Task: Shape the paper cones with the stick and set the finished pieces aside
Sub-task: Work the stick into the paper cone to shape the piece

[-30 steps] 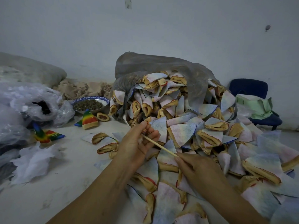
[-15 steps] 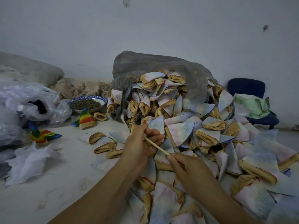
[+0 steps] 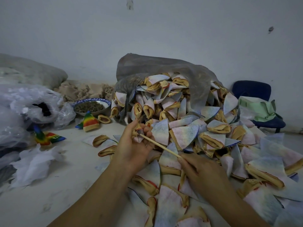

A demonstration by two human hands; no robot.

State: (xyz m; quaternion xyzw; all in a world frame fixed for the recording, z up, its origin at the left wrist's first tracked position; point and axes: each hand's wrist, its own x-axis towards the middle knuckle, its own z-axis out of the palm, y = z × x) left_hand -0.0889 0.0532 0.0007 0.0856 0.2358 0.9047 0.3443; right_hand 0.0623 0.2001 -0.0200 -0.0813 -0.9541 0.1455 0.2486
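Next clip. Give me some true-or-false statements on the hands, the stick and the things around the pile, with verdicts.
1. The right hand holds the stick, whose tip reaches the cone in the left hand's grip. True.
2. The blue-rimmed bowl is empty. False: it holds dark greenish bits.
3. A rainbow cone sits just in front of that bowl. True.
4. The chair at the right is red. False: it is dark blue.
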